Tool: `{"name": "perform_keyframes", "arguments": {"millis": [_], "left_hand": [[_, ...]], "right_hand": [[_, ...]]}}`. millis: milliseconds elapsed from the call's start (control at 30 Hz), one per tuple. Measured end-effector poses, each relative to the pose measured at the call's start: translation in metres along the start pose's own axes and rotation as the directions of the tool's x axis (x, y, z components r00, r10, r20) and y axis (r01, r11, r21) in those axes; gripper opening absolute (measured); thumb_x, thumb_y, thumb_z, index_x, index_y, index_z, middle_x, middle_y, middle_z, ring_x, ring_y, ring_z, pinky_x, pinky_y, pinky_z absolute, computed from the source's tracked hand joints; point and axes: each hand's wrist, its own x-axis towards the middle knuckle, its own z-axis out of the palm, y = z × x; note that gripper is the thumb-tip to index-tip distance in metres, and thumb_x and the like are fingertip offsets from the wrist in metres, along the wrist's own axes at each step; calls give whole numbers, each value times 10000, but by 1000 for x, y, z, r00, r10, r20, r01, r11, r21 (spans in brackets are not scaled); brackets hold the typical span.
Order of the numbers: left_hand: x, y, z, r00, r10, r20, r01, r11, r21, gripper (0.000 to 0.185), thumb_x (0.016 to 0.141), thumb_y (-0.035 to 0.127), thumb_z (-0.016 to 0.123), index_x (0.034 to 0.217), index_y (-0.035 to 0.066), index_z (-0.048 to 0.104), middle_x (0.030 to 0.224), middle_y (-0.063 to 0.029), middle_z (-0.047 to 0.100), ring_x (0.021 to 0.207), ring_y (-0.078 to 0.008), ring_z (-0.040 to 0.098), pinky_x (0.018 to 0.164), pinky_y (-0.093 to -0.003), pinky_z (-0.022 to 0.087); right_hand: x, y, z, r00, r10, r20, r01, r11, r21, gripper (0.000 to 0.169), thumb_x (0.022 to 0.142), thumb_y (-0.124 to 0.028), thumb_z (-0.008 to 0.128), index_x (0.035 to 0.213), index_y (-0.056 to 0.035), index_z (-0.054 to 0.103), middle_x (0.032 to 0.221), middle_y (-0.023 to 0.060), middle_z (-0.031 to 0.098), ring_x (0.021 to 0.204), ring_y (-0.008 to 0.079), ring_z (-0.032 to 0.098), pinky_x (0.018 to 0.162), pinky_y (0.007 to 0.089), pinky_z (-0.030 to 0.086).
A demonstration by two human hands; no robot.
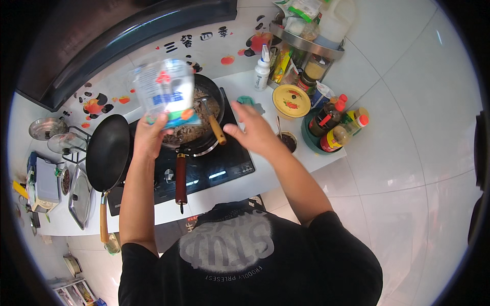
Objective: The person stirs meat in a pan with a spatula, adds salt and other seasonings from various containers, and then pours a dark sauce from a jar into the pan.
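Observation:
My left hand (pixel 150 134) grips the lower end of a printed plastic bag (pixel 165 86), white and blue, blurred and raised over the left part of a dark wok (pixel 213 85). The bag hides some of the wok. Brown crumbled food (pixel 191 132) fills the wok, and a spatula with a wooden handle (pixel 216 129) rests in it, its handle over the rim. To the right of that handle, my right hand (pixel 250 128) hovers with fingers apart and nothing in it. A small green object (pixel 245 100) lies on the counter just beyond its fingertips.
The wok's red-brown handle (pixel 181 179) points towards me over the black cooktop (pixel 226 174). A black pan (pixel 108 153) stands on the left. Rightward are a jar of dark paste (pixel 288 142), a yellow lidded pot (pixel 291 100), sauce bottles (pixel 325 120), a white spray bottle (pixel 262 72) and a corner rack (pixel 306 43).

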Motion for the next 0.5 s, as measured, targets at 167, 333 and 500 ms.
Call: {"name": "perform_keyframes", "arguments": {"millis": [167, 333, 500], "left_hand": [[6, -7, 78, 908, -184, 377, 150, 982, 120, 627, 721, 400, 793, 1159, 34, 534, 1000, -56, 632, 854, -125, 620, 613, -224, 524], [17, -10, 121, 896, -90, 435, -81, 930, 360, 691, 804, 292, 728, 1342, 11, 396, 1258, -148, 491, 1028, -216, 591, 805, -313, 523], [-11, 14, 93, 877, -12, 481, -222, 876, 427, 577, 824, 174, 697, 1326, 39, 446, 1349, -118, 413, 1109, -238, 568, 880, -321, 490]], "right_hand": [[24, -7, -70, 956, 84, 282, -198, 893, 404, 425, 838, -309, 699, 1133, -18, 604, 861, 31, 641, 738, 69, 559, 664, 243, 461], [-4, 12, -102, 861, 457, 223, -508, 789, 345, 277, 847, -238, 683, 937, 22, 651, 718, 41, 653, 576, 92, 578, 533, 220, 474], [-5, 101, -123, 754, 583, -303, -553, 812, 185, 249, 858, -195, 627, 912, 47, 646, 686, 97, 666, 526, 136, 630, 493, 263, 508]]}}
